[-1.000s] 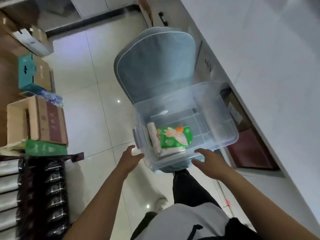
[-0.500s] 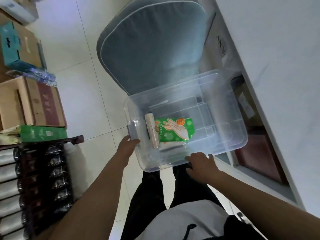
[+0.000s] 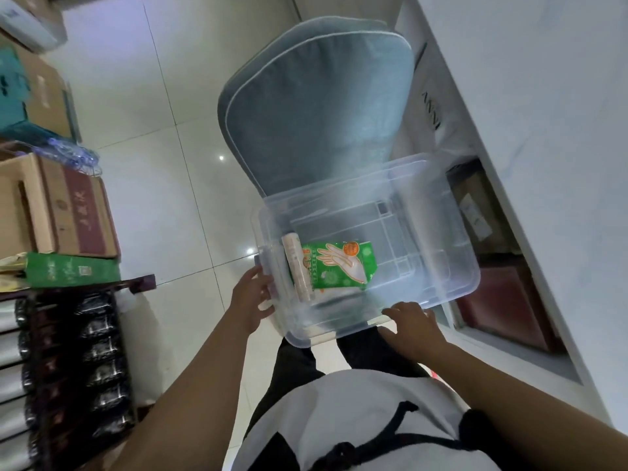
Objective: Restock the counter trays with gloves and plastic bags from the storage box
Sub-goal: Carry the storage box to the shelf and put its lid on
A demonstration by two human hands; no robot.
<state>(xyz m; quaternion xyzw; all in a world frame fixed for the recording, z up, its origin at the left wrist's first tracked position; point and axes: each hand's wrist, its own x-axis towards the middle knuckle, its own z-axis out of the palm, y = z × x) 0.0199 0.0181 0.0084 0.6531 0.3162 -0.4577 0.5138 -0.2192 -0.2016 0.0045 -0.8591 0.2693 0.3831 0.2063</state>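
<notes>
Hands first: left hand [image 3: 253, 297] grips the short-end handle of the clear storage box [image 3: 438, 266], fingers curled round it. Right hand [image 3: 413, 329] holds the near rim, fingers curled over the edge, thumb side underneath by the look of it. Box is carried in front of the legs, open-topped, slightly tilted.

Inside, at the left end: green glove pack [image 3: 339, 265] lying flat, plastic bag roll [image 3: 297, 266] touching its left edge. Rest of the box floor is bare.

Step in hand, as I read it: get the box up to the counter [image 3: 543, 130] on the right. Keep it level, since the roll will slide or roll toward the low end. Both grips sit at the near-left corner, so the far right end is unsupported; lift slowly.

In the way: grey cushioned chair [image 3: 316, 120] just beyond the box, close to the counter front. Cardboard boxes [image 3: 68, 215] and a bottle rack [image 3: 68, 368] along the left, well apart. Counter trays not in view.
</notes>
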